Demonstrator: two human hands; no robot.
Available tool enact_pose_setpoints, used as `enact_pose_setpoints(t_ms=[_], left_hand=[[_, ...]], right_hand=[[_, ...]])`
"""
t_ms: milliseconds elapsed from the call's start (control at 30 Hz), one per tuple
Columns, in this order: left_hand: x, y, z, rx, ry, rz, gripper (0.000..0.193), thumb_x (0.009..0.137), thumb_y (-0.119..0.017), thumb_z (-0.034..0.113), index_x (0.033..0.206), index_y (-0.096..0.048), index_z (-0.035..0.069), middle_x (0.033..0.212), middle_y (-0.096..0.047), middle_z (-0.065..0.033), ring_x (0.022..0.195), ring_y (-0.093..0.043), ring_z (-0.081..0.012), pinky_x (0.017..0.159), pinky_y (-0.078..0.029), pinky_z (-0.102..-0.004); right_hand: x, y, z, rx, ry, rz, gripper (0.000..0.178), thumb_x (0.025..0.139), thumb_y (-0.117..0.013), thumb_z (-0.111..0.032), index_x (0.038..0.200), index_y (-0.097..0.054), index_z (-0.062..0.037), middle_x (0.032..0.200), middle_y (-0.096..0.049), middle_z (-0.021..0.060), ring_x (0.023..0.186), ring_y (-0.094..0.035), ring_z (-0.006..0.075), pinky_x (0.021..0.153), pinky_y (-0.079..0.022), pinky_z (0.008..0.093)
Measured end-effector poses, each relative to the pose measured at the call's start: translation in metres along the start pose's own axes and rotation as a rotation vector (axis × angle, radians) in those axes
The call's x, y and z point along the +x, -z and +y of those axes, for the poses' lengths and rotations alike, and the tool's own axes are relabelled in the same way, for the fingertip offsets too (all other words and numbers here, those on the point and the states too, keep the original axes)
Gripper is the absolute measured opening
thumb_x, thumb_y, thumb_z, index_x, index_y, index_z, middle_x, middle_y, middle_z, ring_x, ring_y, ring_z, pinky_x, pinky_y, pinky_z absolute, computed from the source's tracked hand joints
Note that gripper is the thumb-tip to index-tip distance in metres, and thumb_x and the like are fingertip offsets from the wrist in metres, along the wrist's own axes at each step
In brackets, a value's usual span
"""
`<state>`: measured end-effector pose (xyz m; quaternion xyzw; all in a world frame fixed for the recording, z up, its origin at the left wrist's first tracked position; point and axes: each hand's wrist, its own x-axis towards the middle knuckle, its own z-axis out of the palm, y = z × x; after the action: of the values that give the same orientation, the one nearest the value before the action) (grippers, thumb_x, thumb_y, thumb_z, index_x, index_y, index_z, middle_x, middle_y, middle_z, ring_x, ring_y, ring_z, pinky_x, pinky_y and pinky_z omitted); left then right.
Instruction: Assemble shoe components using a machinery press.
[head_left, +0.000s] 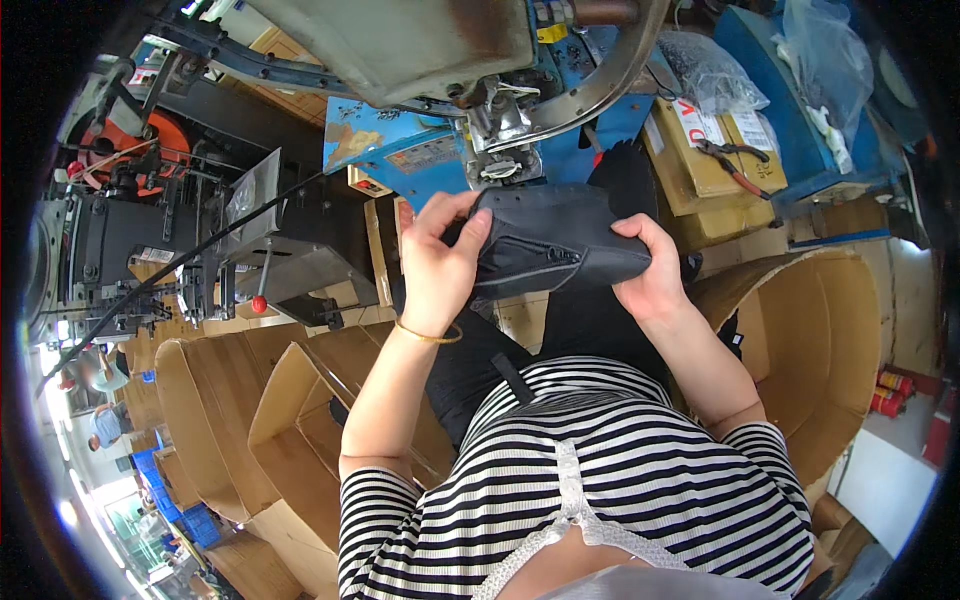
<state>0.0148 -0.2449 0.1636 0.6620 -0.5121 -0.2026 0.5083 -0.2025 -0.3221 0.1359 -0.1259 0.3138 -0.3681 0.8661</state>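
Between my hands is a black shoe upper (560, 225), stretched out sideways, with a zipper on its near side and small holes along its far edge. My left hand (442, 255) closes on its left end, thumb on top. Its right, rounded end sits in my right hand (650, 270), the thumb pressing over the edge and the other fingers mostly hidden beneath. Just beyond the upper is the metal working head (508, 165) of a blue machine (425, 155); I cannot tell whether the two touch.
Open cardboard boxes stand at my right (810, 330) and left (300, 425). Pliers (735, 165) lie on a taped carton (690, 160) at the far right. A dark machine (120, 245) with a red-knobbed lever (261, 302) fills the left. Other people appear at the far left edge.
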Motion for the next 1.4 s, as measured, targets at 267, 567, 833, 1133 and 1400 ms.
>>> enact_pose_setpoints(t_ms=[267,567,833,1133,1400], left_hand=[[0.052,-0.005,-0.003,-0.395,0.252,0.103,0.023,0.080,-0.072,0.001,0.099,-0.061,-0.004,0.077,-0.063,-0.0018,0.073,-0.055,-0.0074,0.070,-0.043,-0.0211],[0.069,-0.005,-0.004,-0.176,0.440,0.006,0.029,0.080,-0.076,0.011,0.097,-0.056,-0.002,0.083,-0.059,-0.0044,0.074,-0.053,-0.0104,0.069,-0.042,-0.0239],[0.067,-0.002,-0.011,-0.275,0.486,-0.028,0.017,0.082,-0.074,0.010,0.090,-0.063,0.000,0.077,-0.062,-0.0025,0.070,-0.053,-0.0098,0.066,-0.042,-0.0240],[0.064,-0.003,-0.013,-0.395,0.518,-0.005,0.010,0.084,-0.071,0.009,0.085,-0.068,0.000,0.078,-0.066,-0.0036,0.068,-0.057,-0.0094,0.065,-0.044,-0.0241],[0.071,0.011,-0.015,-0.504,0.566,-0.149,0.011,0.083,-0.071,0.011,0.078,-0.065,0.003,0.074,-0.064,-0.0012,0.062,-0.056,-0.0087,0.058,-0.043,-0.0236]], right_hand=[[0.028,-0.023,-0.022,0.096,-0.056,-0.094,0.018,0.086,-0.052,-0.014,0.088,-0.061,0.0008,0.087,-0.067,0.0118,0.079,-0.066,0.0218,0.079,-0.053,0.0334],[0.030,-0.016,-0.018,-0.027,-0.098,-0.006,0.018,0.086,-0.055,-0.021,0.087,-0.061,-0.0033,0.088,-0.067,0.0094,0.082,-0.065,0.0203,0.080,-0.050,0.0338],[0.020,-0.025,-0.016,-0.062,-0.150,-0.008,0.021,0.086,-0.055,-0.024,0.091,-0.062,-0.0043,0.091,-0.068,0.0078,0.083,-0.064,0.0193,0.080,-0.049,0.0337],[0.025,-0.020,-0.014,-0.028,-0.086,-0.043,0.019,0.087,-0.054,-0.020,0.090,-0.060,-0.0023,0.088,-0.066,0.0094,0.080,-0.063,0.0200,0.080,-0.049,0.0342],[0.025,-0.054,-0.013,-0.128,-0.003,-0.004,0.018,0.088,-0.054,-0.018,0.088,-0.060,-0.0011,0.086,-0.065,0.0096,0.079,-0.064,0.0200,0.077,-0.051,0.0339]])
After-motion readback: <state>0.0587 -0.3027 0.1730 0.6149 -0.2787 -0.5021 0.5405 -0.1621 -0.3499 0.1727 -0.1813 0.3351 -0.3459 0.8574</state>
